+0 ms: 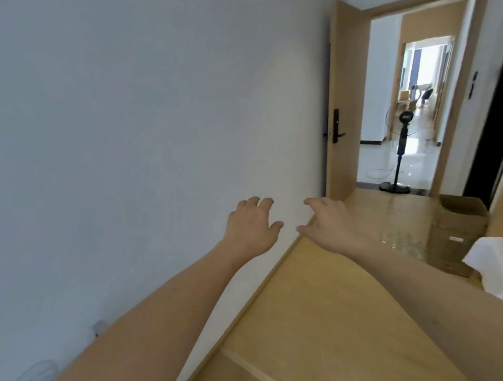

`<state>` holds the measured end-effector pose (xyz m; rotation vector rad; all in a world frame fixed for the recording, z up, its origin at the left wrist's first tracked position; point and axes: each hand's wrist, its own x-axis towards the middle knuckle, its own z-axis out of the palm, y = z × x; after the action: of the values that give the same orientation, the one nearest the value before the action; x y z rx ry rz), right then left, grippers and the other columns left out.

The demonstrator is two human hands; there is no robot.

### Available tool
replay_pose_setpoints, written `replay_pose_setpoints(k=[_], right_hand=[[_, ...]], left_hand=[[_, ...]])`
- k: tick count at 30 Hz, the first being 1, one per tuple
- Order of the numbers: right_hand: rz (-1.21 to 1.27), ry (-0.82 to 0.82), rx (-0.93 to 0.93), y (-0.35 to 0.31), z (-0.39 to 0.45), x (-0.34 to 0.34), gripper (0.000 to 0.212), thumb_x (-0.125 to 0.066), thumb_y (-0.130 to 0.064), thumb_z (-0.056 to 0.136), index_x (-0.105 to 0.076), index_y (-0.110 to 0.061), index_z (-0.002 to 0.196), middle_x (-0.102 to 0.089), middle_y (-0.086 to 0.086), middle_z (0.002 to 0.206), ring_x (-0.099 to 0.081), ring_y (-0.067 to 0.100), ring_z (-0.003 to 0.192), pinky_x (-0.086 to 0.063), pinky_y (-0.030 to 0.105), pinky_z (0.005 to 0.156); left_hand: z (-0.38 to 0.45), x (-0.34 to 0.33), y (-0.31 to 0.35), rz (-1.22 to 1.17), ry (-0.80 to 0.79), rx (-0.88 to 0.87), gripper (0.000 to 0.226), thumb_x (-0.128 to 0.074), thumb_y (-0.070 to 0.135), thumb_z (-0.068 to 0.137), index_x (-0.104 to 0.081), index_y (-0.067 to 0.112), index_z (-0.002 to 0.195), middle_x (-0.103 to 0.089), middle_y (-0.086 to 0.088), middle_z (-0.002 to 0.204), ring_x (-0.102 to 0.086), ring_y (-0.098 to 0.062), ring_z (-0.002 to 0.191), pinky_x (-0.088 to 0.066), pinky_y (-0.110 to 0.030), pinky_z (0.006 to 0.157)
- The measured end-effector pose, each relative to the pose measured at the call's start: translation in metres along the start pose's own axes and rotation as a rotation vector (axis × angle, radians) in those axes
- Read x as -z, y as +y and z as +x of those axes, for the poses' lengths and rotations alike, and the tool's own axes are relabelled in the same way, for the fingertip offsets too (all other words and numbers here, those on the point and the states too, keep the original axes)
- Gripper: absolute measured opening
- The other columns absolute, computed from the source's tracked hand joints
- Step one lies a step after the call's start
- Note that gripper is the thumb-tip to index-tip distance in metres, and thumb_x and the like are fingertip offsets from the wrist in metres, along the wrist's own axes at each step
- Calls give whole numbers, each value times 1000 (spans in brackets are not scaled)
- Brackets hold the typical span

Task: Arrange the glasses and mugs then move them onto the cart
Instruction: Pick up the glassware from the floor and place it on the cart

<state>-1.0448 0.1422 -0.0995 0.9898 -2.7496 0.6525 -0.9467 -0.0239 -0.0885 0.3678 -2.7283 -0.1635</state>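
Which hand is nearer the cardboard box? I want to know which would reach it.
Right. The right hand is held out over the wooden surface left of the cardboard box; the left hand is farther left, before the wall.

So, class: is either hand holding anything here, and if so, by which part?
Nothing is held. The left hand and right hand both reach forward empty, fingers loosely spread, in front of the wall.

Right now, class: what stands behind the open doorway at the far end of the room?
Through the doorway stands a black pedestal fan on a shiny floor, its cable trailing left, with another bright doorway farther back. The open door and frame hide the rest of that room.
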Motion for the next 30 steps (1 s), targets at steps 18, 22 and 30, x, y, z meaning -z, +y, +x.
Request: replay_pose_setpoints(k=[18,22,30], right_hand=[[-67,-77,-306,212,78,23,73,-61,-52,93,-32,-23,154,-41,7,153,-34,32,140,-34,45,113],[-91,-33,-351,225,107,20,73,-61,-53,93,-33,-23,153,-42,6,152,-36,32,139,-35,44,112],[-130,37,-476,230,172,6,72,-61,-51,93,-33,-23,154,-42,6,153,-34,31,141,-35,45,112]], left_hand=[[187,-134,141,-121,-184,-199,59,-53,48,98,-41,19,148,-45,-9,148,-43,-32,132,-43,-47,105],[224,-154,136,-157,-195,-254,60,-54,48,97,-41,20,149,-47,-9,145,-44,-31,131,-44,-49,104],[316,-180,115,-238,-197,-387,62,-58,46,96,-41,18,148,-46,-8,148,-41,-30,136,-44,-45,105]])
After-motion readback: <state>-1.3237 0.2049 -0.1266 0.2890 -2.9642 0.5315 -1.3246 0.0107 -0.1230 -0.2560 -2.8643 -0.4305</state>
